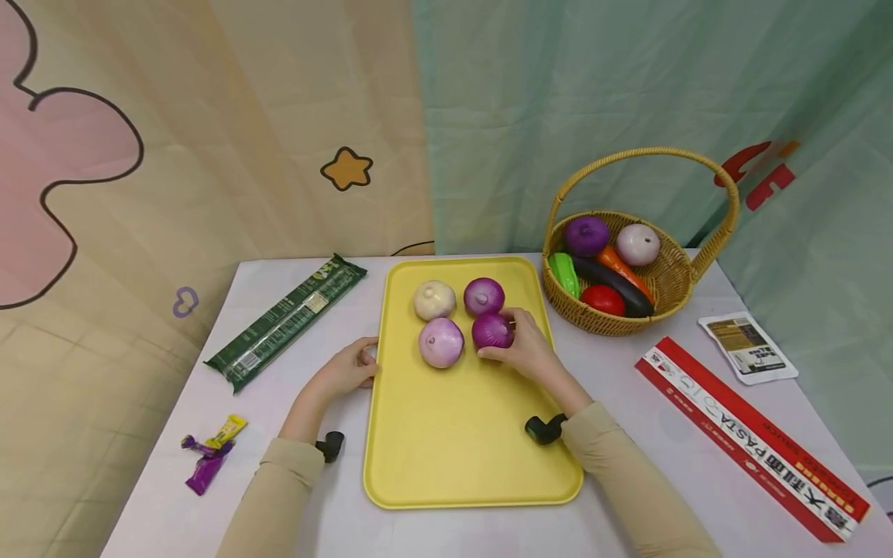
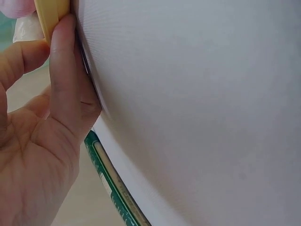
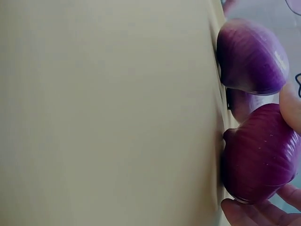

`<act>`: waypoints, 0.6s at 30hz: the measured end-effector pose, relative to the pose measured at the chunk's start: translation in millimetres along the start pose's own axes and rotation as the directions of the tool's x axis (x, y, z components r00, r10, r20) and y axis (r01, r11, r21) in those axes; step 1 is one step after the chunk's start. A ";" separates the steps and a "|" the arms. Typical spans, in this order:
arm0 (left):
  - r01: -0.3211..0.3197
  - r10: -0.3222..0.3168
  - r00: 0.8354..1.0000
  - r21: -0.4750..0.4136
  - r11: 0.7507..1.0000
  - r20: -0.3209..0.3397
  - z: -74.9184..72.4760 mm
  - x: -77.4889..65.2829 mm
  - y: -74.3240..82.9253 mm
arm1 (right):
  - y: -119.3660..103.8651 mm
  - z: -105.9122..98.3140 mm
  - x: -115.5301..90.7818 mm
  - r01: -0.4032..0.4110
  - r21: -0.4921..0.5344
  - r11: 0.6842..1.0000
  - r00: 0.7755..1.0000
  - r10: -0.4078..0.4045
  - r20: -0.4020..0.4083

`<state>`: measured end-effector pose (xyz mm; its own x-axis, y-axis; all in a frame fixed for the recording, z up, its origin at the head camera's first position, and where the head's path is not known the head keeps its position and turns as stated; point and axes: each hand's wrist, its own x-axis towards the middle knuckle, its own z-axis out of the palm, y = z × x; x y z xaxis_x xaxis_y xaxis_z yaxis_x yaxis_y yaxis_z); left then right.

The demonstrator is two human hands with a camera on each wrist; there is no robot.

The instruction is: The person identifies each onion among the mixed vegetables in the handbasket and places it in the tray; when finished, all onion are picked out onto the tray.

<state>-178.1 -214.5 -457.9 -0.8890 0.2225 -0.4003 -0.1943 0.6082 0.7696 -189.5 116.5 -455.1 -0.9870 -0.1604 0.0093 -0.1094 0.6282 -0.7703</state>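
From the head camera I see my right hand (image 1: 530, 350) curled round a dark purple onion (image 1: 492, 331) that sits on the yellow tray (image 1: 460, 457), thumb at its near side and fingers over the far side; the right wrist camera shows the same onion (image 3: 261, 153) resting on the tray surface with my fingertips (image 3: 254, 214) against it. That onion is in the far half of the tray, touching or just beside a second dark purple onion (image 1: 484, 296) behind it and near a pale purple onion (image 1: 441, 342) to its left; a whitish onion (image 1: 434, 300) lies behind the pale one. My left hand (image 1: 346, 370) is at the tray's left edge, and the left wrist camera shows the thumb (image 2: 63, 70) and a finger pinching the yellow rim (image 2: 52, 16). To the right of the tray stands a wicker basket (image 1: 673, 275) holding more vegetables. A green packet (image 1: 287, 321) lies on the white table (image 1: 698, 434) to the left, a red pasta box (image 1: 749, 438) to the right with a small white pouch (image 1: 749, 347) beyond it, and purple and yellow wrappers (image 1: 209, 453) sit near the left front corner.
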 end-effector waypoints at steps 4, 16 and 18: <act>0.000 0.000 1.000 -0.005 1.000 -0.001 0.6 -0.1 -0.9 | 2.1 -1.0 -2.0 -0.021 0.040 0.999 1.000 0.020 0.018; -0.005 0.005 1.000 0.001 1.000 -0.001 -1.8 -2.1 1.6 | -6.9 -63.0 1.9 -0.039 0.073 0.997 0.997 0.044 -0.064; -0.005 0.005 1.000 -0.003 1.000 0.008 -1.9 -2.4 1.6 | -6.4 -83.4 7.1 -0.044 0.094 0.995 0.992 0.055 -0.116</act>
<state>-177.0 -215.6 -454.8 -0.8867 0.2314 -0.4002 -0.1913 0.6045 0.7733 -205.7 174.8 -397.0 -0.9985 -0.0364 0.0413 -0.0546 0.5603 -0.8265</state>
